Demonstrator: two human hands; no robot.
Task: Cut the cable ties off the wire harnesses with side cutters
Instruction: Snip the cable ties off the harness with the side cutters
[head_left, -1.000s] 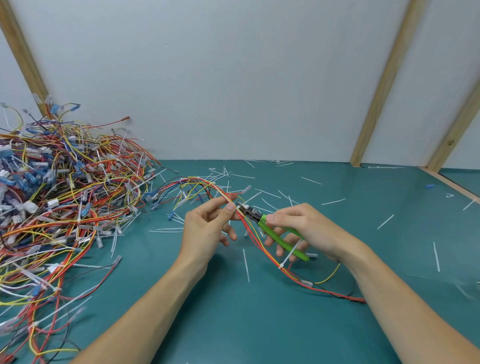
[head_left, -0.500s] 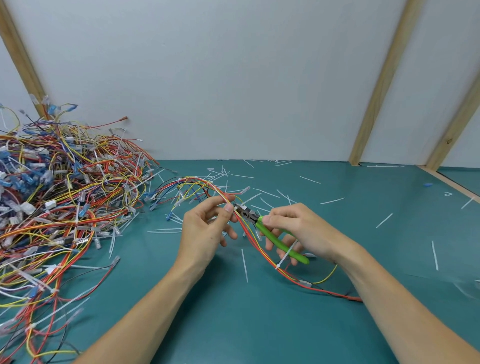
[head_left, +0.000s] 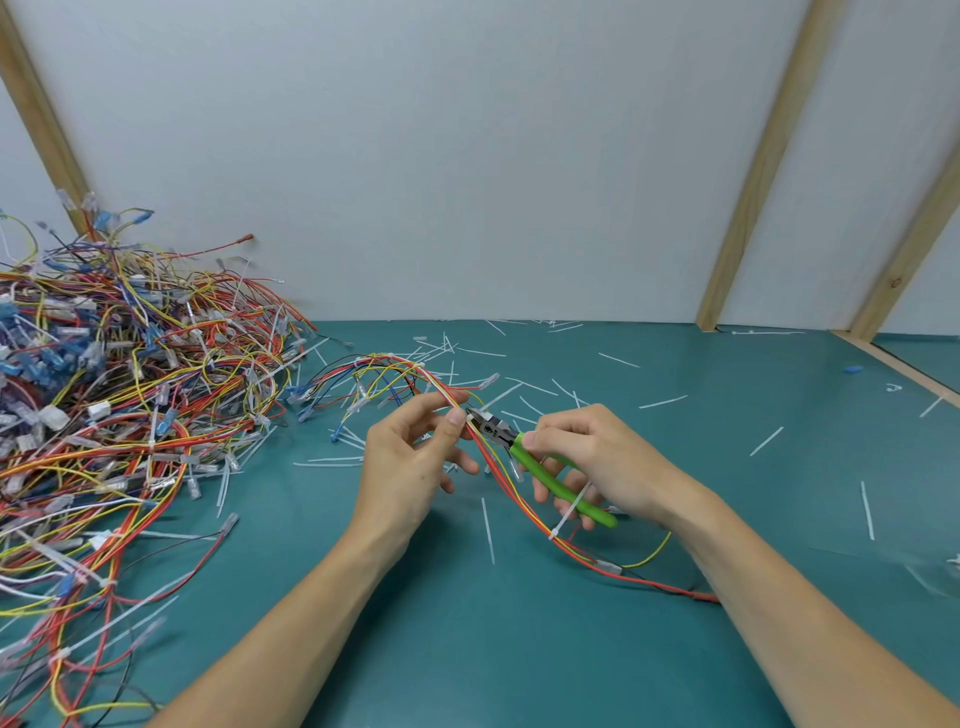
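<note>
Above the teal table, as before, left hand pinching harness, right hand gripping side cutters.

side cutters nudged closer to left hand

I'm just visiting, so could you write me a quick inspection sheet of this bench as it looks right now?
Surface: teal table.
Job's things: wire harness held up; another white cable tie on it lower down; green side cutters, tips at the wires.
Clutter: cut tie pieces scattered.
Grippers: left hand pinches the harness; right hand grips the cutters.
Cables: big harness pile at left.
Surroundings: white wall, wooden battens.
</note>
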